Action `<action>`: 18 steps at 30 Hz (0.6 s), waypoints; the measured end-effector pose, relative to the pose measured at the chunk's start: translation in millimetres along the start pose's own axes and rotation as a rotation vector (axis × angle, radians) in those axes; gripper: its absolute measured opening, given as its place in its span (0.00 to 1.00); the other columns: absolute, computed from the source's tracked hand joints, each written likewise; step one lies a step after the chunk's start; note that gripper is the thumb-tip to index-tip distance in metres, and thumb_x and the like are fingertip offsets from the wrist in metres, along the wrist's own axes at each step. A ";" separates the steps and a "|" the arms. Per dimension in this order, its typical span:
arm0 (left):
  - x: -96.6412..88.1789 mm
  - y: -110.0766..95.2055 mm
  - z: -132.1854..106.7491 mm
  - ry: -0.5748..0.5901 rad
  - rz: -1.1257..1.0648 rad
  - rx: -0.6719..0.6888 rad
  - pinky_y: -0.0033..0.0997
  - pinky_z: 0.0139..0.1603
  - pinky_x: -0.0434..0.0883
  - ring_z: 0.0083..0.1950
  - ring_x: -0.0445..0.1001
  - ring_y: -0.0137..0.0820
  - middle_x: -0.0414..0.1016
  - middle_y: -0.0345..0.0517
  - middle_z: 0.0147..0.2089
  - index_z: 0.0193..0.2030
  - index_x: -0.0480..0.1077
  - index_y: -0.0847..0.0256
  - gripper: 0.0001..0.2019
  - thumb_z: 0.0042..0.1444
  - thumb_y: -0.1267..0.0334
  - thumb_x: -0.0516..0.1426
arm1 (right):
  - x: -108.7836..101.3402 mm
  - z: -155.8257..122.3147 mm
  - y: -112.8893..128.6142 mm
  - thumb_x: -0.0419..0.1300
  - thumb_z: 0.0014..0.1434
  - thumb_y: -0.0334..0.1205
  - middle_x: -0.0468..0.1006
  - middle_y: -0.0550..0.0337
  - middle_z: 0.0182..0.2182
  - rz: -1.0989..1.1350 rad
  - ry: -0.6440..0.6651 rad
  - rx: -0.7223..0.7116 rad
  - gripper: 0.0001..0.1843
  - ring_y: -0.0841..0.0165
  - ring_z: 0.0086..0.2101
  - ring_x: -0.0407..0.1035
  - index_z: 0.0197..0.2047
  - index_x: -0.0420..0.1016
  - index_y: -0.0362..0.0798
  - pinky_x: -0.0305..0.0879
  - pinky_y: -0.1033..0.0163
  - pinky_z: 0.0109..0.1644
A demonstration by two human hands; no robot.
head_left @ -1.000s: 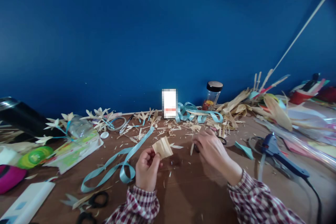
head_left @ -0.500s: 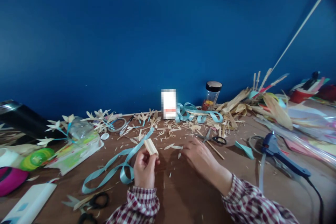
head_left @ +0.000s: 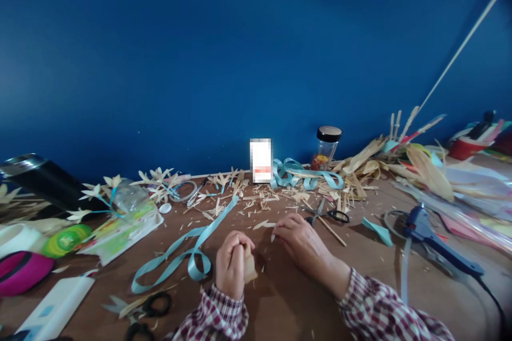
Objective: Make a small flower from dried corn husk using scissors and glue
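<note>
My left hand is closed around a pale strip of corn husk, whose lower end hangs out to the right of the fingers. Low over the brown table, my right hand has its fingers bent together. A small petal-shaped piece of husk shows at its fingertips, and another husk petal lies just beyond them. Looped light-blue ribbon rests left of my left hand. Black-handled scissors lie open at the lower left; a second pair of scissors is behind my right hand.
Husk scraps litter the table's back, near a lidded jar and more blue ribbon. At right lie a wooden stick, a blue glue gun with its cord, and plastic sheets. Husk flowers and a black bottle occupy the left.
My left hand has turned over, so the husk strip now points down and right instead of up. My right hand stays in nearly the same place. The view has shifted slightly.
</note>
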State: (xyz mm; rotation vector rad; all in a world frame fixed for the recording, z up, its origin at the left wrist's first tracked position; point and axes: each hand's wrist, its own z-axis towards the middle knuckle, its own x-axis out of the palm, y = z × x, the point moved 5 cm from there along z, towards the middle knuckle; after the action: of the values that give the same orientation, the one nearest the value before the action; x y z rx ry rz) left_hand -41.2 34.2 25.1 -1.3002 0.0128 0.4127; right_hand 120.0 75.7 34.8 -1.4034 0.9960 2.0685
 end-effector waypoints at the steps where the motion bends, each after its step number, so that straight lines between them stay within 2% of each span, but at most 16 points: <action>1: 1.9 -3.6 0.6 0.047 0.041 0.024 0.28 0.30 0.65 0.28 0.66 0.29 0.66 0.43 0.25 0.21 0.64 0.61 0.14 0.53 0.70 0.44 | 0.9 0.1 0.6 0.52 0.58 0.30 0.74 0.57 0.37 0.003 -0.007 -0.009 0.11 0.65 0.42 0.61 0.39 0.74 0.48 0.57 0.61 0.49; 3: 7.0 -8.4 2.6 0.147 0.113 0.038 0.28 0.32 0.66 0.30 0.68 0.30 0.69 0.43 0.26 0.24 0.67 0.61 0.14 0.52 0.71 0.43 | 2.6 0.1 1.5 0.52 0.58 0.29 0.73 0.57 0.37 0.007 -0.019 -0.025 0.11 0.65 0.43 0.61 0.41 0.74 0.48 0.56 0.60 0.49; 6: 14.9 -10.2 7.0 0.286 0.279 0.024 0.29 0.39 0.67 0.37 0.72 0.32 0.76 0.46 0.35 0.36 0.72 0.61 0.16 0.54 0.70 0.44 | 4.5 -0.5 2.6 0.52 0.58 0.30 0.73 0.57 0.37 -0.007 -0.025 -0.041 0.11 0.65 0.42 0.61 0.40 0.73 0.48 0.56 0.59 0.49; 8: 18.2 -9.2 10.1 0.340 0.476 0.022 0.31 0.41 0.68 0.40 0.74 0.34 0.77 0.48 0.40 0.48 0.69 0.61 0.18 0.56 0.66 0.44 | 4.9 -0.9 2.9 0.53 0.58 0.30 0.73 0.56 0.37 -0.030 -0.028 -0.040 0.10 0.65 0.42 0.61 0.40 0.73 0.48 0.57 0.59 0.48; 10: 20.0 -7.6 12.5 0.365 0.723 0.023 0.34 0.41 0.68 0.41 0.74 0.38 0.77 0.51 0.43 0.57 0.63 0.60 0.21 0.57 0.63 0.44 | 5.0 -1.2 3.2 0.54 0.58 0.31 0.73 0.56 0.36 -0.053 -0.034 -0.042 0.09 0.64 0.41 0.61 0.40 0.73 0.48 0.57 0.60 0.48; 12: 22.3 -6.4 13.5 0.395 0.927 0.022 0.37 0.38 0.69 0.40 0.75 0.40 0.77 0.52 0.43 0.59 0.59 0.59 0.23 0.57 0.61 0.44 | 5.6 -1.6 3.4 0.54 0.58 0.31 0.73 0.56 0.36 -0.069 -0.039 -0.048 0.09 0.65 0.40 0.62 0.40 0.73 0.48 0.57 0.60 0.48; 14: 25.6 -5.6 13.6 0.435 1.048 0.013 0.38 0.36 0.69 0.39 0.76 0.41 0.78 0.52 0.41 0.58 0.61 0.58 0.22 0.58 0.60 0.43 | 7.0 -2.3 3.0 0.53 0.59 0.32 0.73 0.56 0.37 -0.081 -0.043 -0.053 0.09 0.65 0.40 0.62 0.41 0.73 0.48 0.57 0.60 0.48; 18: 32.4 -6.0 14.4 0.482 1.106 -0.021 0.36 0.36 0.69 0.39 0.76 0.40 0.78 0.51 0.39 0.58 0.60 0.57 0.22 0.59 0.58 0.41 | 11.1 -3.5 0.7 0.54 0.59 0.33 0.72 0.55 0.38 -0.100 -0.037 -0.059 0.08 0.65 0.41 0.61 0.41 0.72 0.47 0.56 0.60 0.48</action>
State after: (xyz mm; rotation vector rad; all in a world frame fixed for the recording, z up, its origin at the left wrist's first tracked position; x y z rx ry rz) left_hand -12.5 55.8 27.0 -1.2937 1.1716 1.0119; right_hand 117.4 72.2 24.0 -1.4089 0.8387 2.0577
